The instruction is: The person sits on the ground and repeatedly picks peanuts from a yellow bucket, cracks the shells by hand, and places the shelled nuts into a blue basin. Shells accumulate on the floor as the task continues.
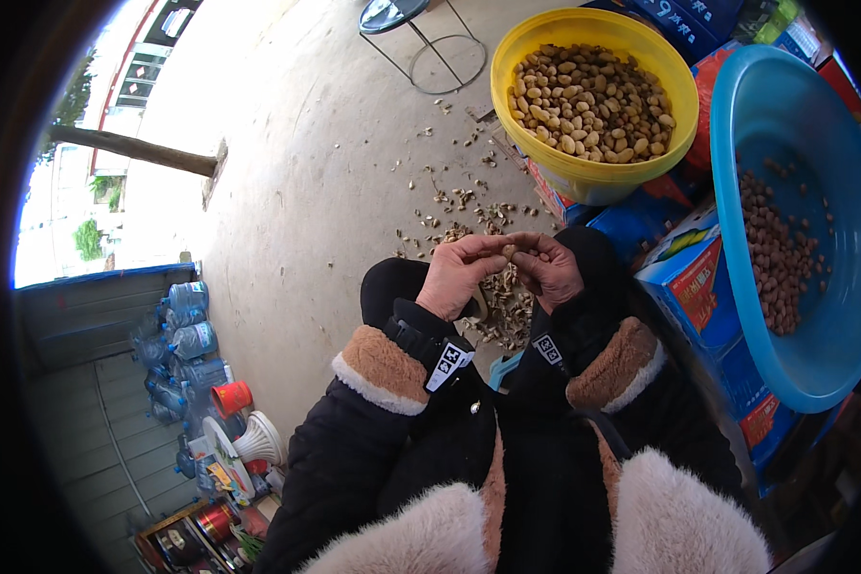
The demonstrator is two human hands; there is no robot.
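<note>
Between my fingertips, above my knees, is a peanut in its shell [509, 251]. My left hand [459, 273] pinches it from the left side, and my right hand [549, 269] closes on it from the right. Empty peanut shells [506, 308] lie heaped on the ground below my hands. Ahead to the right, a yellow plastic bucket [588, 176] holds many unshelled peanuts [581, 107]. Further right, a tilted blue plastic basin [732, 215] contains shelled peanut kernels [778, 265].
Printed cardboard boxes [696, 280] stand under and beside the bucket and basin. A round stool [394, 14] is on the concrete floor ahead, with scattered shells [463, 197] nearer me. Large water bottles [194, 341] and a red bucket [231, 399] are at the left.
</note>
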